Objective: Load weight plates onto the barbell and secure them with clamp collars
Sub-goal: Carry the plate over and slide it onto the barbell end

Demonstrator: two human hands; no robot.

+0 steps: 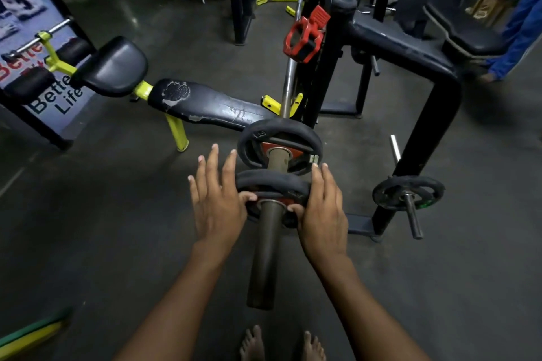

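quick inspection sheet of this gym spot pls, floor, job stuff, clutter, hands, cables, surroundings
surface: dark gym floor, bare feet at the bottom edge
job's things: barbell sleeve points at the camera; far plate already on it; near plate partway along, apart from the far one; red clamp collar sits higher up on the bar, not yet at the plates
clutter: spare plate on a storage peg to the right
grippers: left hand and right hand press the near plate, fingers straight
cables: nothing seen
surroundings: worn black bench with yellow frame, wall poster, person in blue far right
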